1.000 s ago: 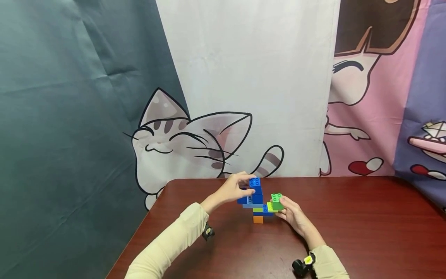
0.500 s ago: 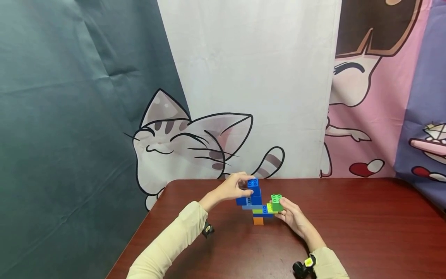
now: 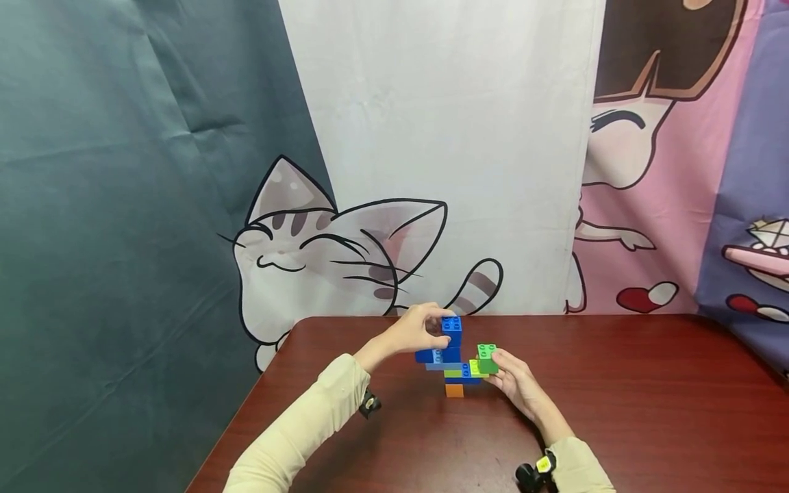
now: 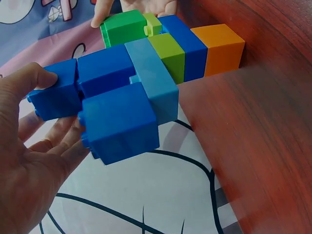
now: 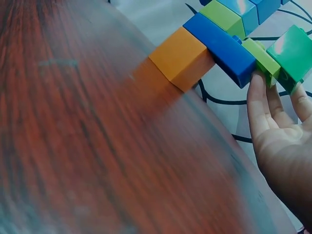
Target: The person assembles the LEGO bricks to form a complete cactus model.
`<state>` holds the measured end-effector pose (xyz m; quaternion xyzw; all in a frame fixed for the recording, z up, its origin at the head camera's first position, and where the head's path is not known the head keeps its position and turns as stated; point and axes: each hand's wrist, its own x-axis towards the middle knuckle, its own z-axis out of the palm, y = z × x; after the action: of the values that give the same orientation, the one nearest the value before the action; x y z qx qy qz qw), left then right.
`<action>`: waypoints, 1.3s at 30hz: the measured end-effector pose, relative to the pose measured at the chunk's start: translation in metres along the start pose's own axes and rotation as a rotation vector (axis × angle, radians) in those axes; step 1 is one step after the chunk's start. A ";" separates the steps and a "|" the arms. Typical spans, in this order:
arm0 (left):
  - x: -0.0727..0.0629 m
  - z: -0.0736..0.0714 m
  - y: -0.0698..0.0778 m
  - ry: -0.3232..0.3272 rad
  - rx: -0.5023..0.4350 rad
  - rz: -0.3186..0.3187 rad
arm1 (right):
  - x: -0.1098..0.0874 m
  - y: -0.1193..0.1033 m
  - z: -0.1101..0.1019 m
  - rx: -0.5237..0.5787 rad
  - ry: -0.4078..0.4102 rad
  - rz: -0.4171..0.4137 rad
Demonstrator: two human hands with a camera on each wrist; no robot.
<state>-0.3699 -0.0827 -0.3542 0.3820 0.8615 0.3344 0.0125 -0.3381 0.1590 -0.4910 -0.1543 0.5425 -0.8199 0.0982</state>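
A stack of toy building bricks stands on the table, with an orange brick (image 3: 454, 391) at its base. Above that sit a long dark blue brick (image 4: 181, 46), lime pieces (image 4: 168, 53) and a light blue brick (image 4: 153, 80). My left hand (image 3: 418, 330) pinches the topmost blue brick (image 4: 57, 90) between thumb and fingers. A thin dark line shows between it and the blue brick beneath (image 4: 105, 70). Another blue brick (image 4: 122, 124) sits beside that one. At the stack's right side, my right hand (image 3: 519, 380) holds the green brick (image 3: 487, 358), fingertips under the lime piece.
The reddish-brown wooden table (image 3: 647, 397) extends around the stack. Behind its far edge hangs a cloth backdrop (image 3: 511, 137) with cartoon drawings. Small black cameras (image 3: 535, 474) are strapped at both wrists.
The stack has shifted slightly left, the green brick and right hand with it. The topmost blue brick has moved slightly left and back right in the left hand. Both holds stay the same.
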 end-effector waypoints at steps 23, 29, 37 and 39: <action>-0.007 -0.001 0.000 0.002 -0.010 -0.013 | 0.000 0.000 0.001 0.007 -0.039 0.016; -0.003 -0.003 0.003 -0.038 0.021 -0.012 | -0.001 0.000 0.000 0.006 -0.047 0.010; 0.003 -0.014 0.011 -0.108 0.121 -0.038 | 0.001 0.000 0.000 0.032 -0.067 -0.005; 0.003 -0.015 0.012 -0.130 0.111 -0.074 | 0.001 0.001 0.001 0.036 -0.069 -0.002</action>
<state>-0.3685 -0.0834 -0.3346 0.3709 0.8895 0.2602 0.0594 -0.3391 0.1572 -0.4916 -0.1814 0.5239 -0.8237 0.1186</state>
